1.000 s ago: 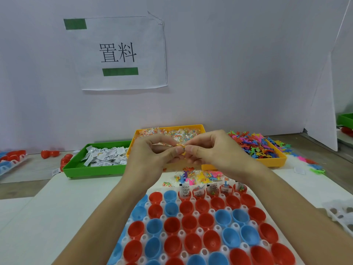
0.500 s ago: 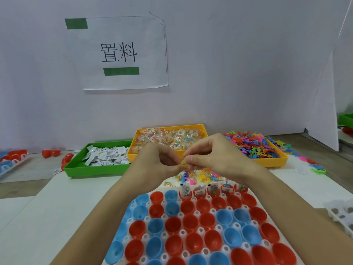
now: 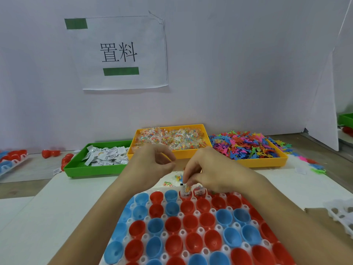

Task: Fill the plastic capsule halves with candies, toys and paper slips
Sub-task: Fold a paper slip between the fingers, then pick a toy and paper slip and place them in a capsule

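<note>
**Hands over a tray of capsule halves, right hand lowering a slip**

While I watch through the head camera, a white wall with a paper sign (image 3: 122,52) bearing two characters and two green strips fills the upper half. Below it spreads a pale tabletop (image 3: 47,217). Nearest me sits a white holder tray (image 3: 183,231) packed with red and blue capsule halves (image 3: 172,224), open side up. Behind it, three bins stand in a row: a green bin (image 3: 95,169) of paper slips (image 3: 107,156) on the left, an orange bin (image 3: 191,153) of wrapped candies (image 3: 170,137) in the middle, and a yellow bin (image 3: 267,161) heaped with flat coloured toys (image 3: 246,146) on the right. Loose red halves (image 3: 50,153) lie left of the green bin.

The left hand (image 3: 152,161) hovers above the tray's far edge, fingers curled; I cannot tell whether it holds anything. The right hand (image 3: 212,173), just beside it, pinches a small printed slip (image 3: 186,188) with its fingertips (image 3: 189,183), the slip's lower end inside a red half in the far row. A few candy packets (image 3: 169,183) lie on the tabletop just beyond the tray.
</note>
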